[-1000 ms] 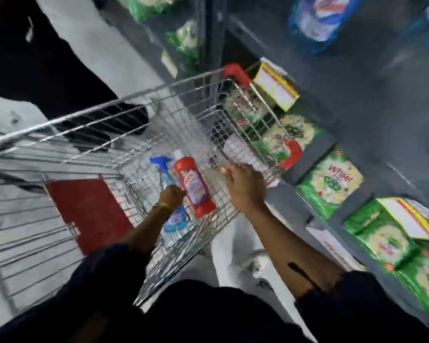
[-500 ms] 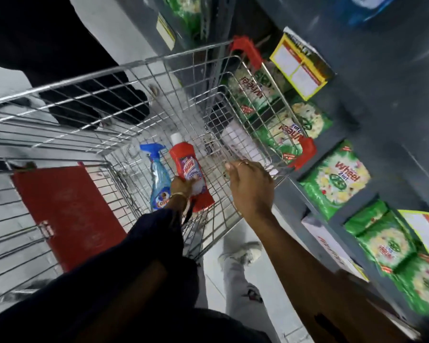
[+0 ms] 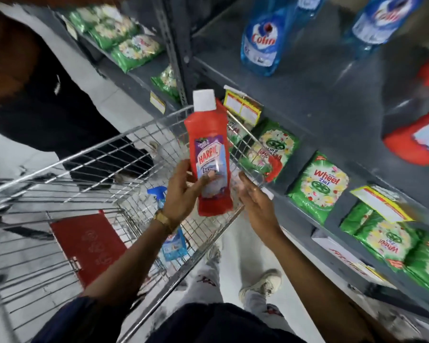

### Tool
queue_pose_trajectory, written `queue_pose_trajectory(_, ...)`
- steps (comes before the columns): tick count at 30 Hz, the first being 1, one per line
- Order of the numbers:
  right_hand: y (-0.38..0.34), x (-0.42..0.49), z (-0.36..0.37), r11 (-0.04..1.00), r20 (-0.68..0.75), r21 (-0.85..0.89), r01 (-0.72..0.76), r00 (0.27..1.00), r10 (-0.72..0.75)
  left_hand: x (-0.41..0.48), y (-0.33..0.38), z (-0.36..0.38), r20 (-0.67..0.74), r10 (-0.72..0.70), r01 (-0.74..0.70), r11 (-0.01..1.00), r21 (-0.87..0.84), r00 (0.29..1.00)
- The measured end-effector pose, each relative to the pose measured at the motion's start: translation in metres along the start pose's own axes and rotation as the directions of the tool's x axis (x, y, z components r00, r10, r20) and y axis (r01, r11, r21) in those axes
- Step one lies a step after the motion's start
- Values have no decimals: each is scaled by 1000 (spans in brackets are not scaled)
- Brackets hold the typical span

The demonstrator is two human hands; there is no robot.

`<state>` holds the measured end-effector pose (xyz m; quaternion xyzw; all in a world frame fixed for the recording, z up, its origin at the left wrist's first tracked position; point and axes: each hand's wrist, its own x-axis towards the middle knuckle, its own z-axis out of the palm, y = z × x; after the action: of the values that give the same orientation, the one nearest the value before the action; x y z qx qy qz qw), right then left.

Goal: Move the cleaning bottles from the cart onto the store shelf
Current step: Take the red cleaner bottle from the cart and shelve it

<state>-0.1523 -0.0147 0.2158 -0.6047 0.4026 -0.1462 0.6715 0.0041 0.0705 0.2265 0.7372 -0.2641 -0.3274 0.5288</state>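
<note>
Grip: left hand [image 3: 183, 194] was closed around the lower body of the red bottle [image 3: 209, 154], thumb across the front label, fingers behind it.
Right hand: right hand [image 3: 256, 201] was open, palm turned toward the red bottle, fingers spread and empty; it was just beside the bottle's base, and contact could not be determined.
Red bottle: held upright with a slight tilt, white cap uppermost, above the cart's near-right corner and clear of the basket; "Harpic" label faced the camera.
Blue spray bottle [image 3: 170, 233]: lay inside the cart, partly hidden behind the left forearm, with the blue trigger head pointing away from the person.
Cart [image 3: 97, 154]: wire basket stood just beside the shelf unit, with a red flap [image 3: 87, 246] on its near end.
Shelf [image 3: 307, 78]: grey metal surface to the right carried blue Colin bottles [image 3: 260, 43] at the back and red containers [image 3: 416, 137] at the right edge, blurred.
Lower shelf: green detergent packs [image 3: 318, 186] lay in a row, with yellow price tags [image 3: 243, 110] on the shelf edge.
Left wrist: wore a gold-coloured watch [image 3: 162, 219].
</note>
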Motion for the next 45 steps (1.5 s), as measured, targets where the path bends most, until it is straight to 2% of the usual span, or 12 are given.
queue_pose_trajectory(2, -13, -23, -20, 980, -35, 197, -6, 999, 13, -16, 33, 13, 64, 90, -88, 995, -38, 994)
queue_pose_trajectory(6, -45, -74, -74, 948, -93, 308, 79, 994, -53, -55, 79, 69, 275, 170, -144, 983, -113, 946)
queue_pose_trajectory(9, -43, -115, -121, 942, -203, 327, 81, 979, -14, -76, 90, 121, 406, 189, -151, 981, -124, 894)
queue_pose_trajectory(13, -25, -157, -165, 940, -346, 333, 74, 937, 49, -93, 93, 171, 600, 103, -24, 990, -137, 794)
queue_pose_trajectory(18, -8, -188, -198, 920, -484, 369, 134, 872, 67, -101, 112, 220, 732, 150, -87, 989, -123, 665)
queue_pose_trajectory(23, 0, -189, -230, 910, -529, 358, 209, 848, 14, -96, 123, 260, 747, 226, -176, 973, -147, 625)
queue_pose_trajectory(27, -14, -176, -275, 900, -593, 251, 355, 792, -147, -85, 148, 301, 705, 290, -218, 956, -194, 647)
queue_pose_trajectory(31, -35, -156, -322, 870, -606, 155, 468, 741, -291, -65, 180, 342, 620, 456, -398, 885, -240, 639)
queue_pose_trajectory(34, -38, -142, -347, 853, -635, 116, 509, 698, -330, -47, 189, 370, 601, 488, -471, 859, -202, 633)
queue_pose_trajectory(40, -35, -125, -372, 866, -657, 93, 491, 684, -317, -33, 190, 402, 578, 478, -438, 872, -221, 661)
queue_pose_trajectory(45, -36, -121, -384, 866, -636, 91, 491, 698, -329, -26, 186, 413, 574, 446, -415, 889, -194, 687)
